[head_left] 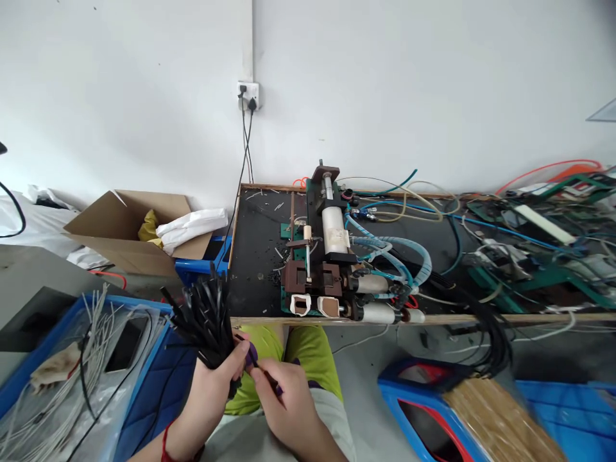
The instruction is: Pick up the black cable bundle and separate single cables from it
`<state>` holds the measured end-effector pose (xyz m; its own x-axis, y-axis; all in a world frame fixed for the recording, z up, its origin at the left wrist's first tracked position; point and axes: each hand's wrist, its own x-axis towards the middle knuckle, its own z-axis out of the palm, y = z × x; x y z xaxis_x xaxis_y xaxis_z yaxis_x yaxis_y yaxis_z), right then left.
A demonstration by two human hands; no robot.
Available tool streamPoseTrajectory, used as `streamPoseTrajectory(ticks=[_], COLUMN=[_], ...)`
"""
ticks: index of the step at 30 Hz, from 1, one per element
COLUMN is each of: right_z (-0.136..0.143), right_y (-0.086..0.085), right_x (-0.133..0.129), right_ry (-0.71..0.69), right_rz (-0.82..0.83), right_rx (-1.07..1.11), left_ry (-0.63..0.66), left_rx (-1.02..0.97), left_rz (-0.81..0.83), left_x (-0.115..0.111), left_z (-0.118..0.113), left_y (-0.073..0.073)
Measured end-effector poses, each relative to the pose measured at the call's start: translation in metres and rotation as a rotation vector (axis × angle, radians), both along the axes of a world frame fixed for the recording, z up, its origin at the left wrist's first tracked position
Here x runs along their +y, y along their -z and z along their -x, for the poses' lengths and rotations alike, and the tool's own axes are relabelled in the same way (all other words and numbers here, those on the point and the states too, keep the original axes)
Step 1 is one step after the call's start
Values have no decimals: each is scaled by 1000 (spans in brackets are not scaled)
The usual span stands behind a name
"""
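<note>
Two hands (250, 391), one bundle of black cables (202, 317), one cardboard box (125, 234), three blue crates (144, 359), one wall socket (248, 94)

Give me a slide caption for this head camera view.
Left hand grips a bundle of black cables while right hand pinches one strand, before a pneumatic bench machine.

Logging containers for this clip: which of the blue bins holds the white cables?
The blue bin at the far left, beside the left hand, with white cables on clear plastic. The right blue bin holds a tan bundle.
</note>
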<state>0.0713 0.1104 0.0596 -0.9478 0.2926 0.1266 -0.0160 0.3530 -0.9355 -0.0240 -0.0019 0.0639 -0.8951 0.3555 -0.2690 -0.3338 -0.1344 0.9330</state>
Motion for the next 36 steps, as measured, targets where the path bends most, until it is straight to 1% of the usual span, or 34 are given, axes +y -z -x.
streamPoseTrajectory(ticks=[3,4,5,9,10,11,12,13,14,16,18,19,20,21,23,26,31,36], right_z=[-6,-9,-13,-36,-43,-49,-54,-58,-60,-59,-51,-46,-40,-35,-25,-17,-9,-5], right_y=[1,2,3,1,0,-1,0,1,3,11,19,22,24,25,25,23,28,32], right_x=[4,7,11,34,40,45,49,52,54,52,48,46,45,45,48,56,64,66], right_ry=[-57,-79,-95,-141,-144,-146,-147,-149,-150,-130,-88,-70,-59,-55,-52,-41,-49,-41], right_rz=[121,111,58,-322,-364,-359,-303,-186,-9,480,985,1183,1326,1422,1514,1571,1600,1606], right_rx=[-12,-9,1,46,46,44,38,31,27,64,153,202,242,268,283,268,234,216], left_ry=[-48,-63,-73,-65,-61,-58,-56,-54,-53,-64,-76,-80,-79,-76,-68,-45,-11,-12], left_rx=[-12,-27,-46,-109,-113,-111,-103,-87,-63,1,53,65,69,69,71,62,52,39], left_rz=[-84,-120,-153,-234,-241,-240,-233,-224,-215,-206,-199,-195,-191,-187,-181,-169,-119,-94], left_x=[3,6,8,21,24,28,32,36,40,48,56,58,61,63,65,67,69,72], left_z=[1,-1,-3,-23,-28,-34,-38,-42,-44,-45,-41,-39,-36,-35,-32,-33,-39,-38], left_y=[-5,-7,-8,-7,-5,-3,-1,0,0,-4,-11,-15,-19,-21,-22,-16,-3,-1])
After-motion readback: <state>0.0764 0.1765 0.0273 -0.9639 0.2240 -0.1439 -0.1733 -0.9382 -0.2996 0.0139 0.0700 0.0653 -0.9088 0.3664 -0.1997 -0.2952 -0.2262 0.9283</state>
